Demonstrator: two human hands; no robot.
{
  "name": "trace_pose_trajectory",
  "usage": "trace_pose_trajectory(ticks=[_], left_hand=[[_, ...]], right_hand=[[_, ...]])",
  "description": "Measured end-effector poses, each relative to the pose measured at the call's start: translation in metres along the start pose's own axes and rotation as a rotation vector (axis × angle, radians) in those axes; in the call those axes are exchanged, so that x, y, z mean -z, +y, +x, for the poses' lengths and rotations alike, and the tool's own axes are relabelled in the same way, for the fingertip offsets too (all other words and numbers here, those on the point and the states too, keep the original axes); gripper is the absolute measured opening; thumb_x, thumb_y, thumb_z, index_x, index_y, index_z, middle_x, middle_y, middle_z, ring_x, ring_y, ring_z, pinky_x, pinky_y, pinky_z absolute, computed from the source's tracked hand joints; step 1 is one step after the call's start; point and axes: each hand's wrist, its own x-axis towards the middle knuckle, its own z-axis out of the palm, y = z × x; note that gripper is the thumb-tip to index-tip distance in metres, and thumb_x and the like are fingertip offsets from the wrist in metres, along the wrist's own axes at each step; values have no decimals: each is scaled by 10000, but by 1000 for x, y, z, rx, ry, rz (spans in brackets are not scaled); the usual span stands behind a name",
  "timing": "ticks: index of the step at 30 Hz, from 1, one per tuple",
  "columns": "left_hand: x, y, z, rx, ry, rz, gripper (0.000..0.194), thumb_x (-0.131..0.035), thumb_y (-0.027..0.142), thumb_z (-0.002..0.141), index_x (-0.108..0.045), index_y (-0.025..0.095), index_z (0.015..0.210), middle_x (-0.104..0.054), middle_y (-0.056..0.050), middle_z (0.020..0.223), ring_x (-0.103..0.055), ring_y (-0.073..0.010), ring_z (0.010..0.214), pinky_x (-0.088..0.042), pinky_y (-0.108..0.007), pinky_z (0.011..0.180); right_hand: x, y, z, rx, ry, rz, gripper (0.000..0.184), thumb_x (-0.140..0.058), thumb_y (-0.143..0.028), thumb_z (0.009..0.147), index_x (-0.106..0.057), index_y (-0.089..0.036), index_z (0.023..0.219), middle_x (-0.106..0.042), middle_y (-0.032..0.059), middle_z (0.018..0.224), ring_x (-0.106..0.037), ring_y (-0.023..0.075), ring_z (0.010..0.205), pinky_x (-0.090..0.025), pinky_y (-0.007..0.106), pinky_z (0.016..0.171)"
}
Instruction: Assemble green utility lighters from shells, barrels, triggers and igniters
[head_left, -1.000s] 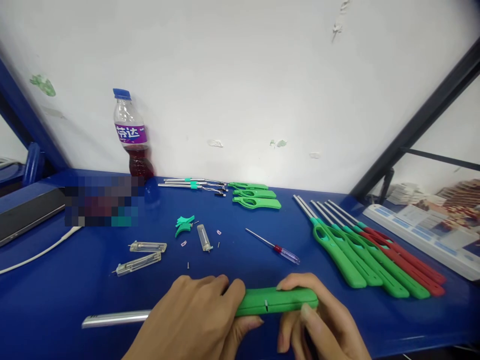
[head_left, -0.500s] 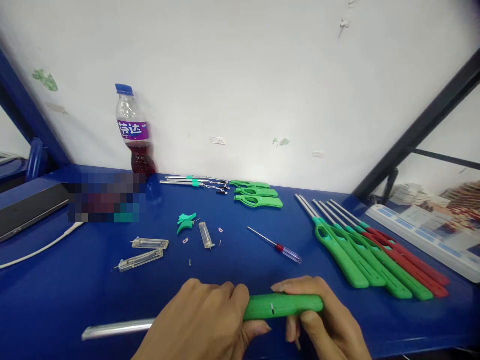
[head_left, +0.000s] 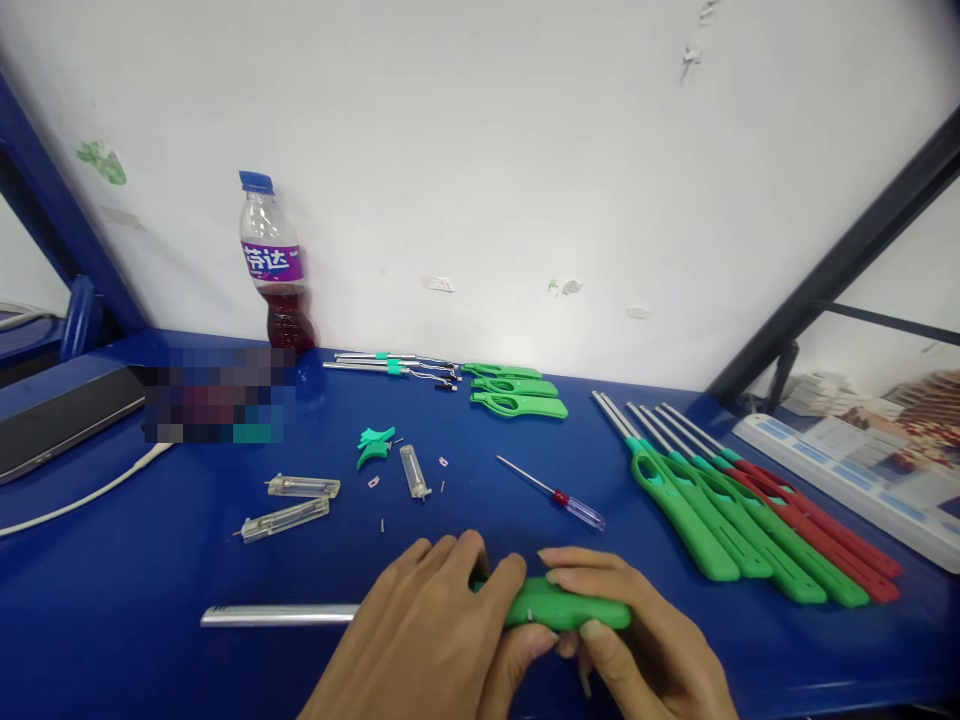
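Observation:
A green long-necked lighter lies across both hands at the table's near edge, its metal tube pointing left. My left hand wraps over the middle of the lighter and hides where handle and tube join. My right hand grips the handle's right end, thumb below and fingers above. Beyond them lies a screwdriver with a clear purple handle. Clear fuel tanks, teal triggers and a small screw are scattered to the left of it.
Several green and red lighters are lined up at the right, beside a white power strip. Green handle shells and metal tubes with wires lie by the wall. A drink bottle and a black device stand at the left.
The lighter has shifted slightly left in view and turned, its tube tip now higher and more level. My left hand's fingers have moved up over the handle; both hands keep their hold.

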Motion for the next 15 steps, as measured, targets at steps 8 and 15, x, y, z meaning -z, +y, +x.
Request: trace_pose_trajectory(ticks=[8,15], left_hand=[[-2,-4,-5,55,-94,142,323,-518,321,1066,-620,212,1352,-667,-183,1396,-665,-402,1261,-598,-583,1004],[6,-6,-1,59,-212,139,336,-512,149,994,-666,202,1288,-688,-165,1342,-636,-410,1276,-553,-640,1045]], right_hand=[[-6,5,-1,-40,80,-179,155,-667,-398,1024,-787,-312,1073,-737,103,1315,-721,287,1212,-602,384,1018],[0,-1,14,160,-80,-346,142,-624,-274,1046,-717,-352,1119,-747,34,1201,-728,214,1116,-574,317,975]])
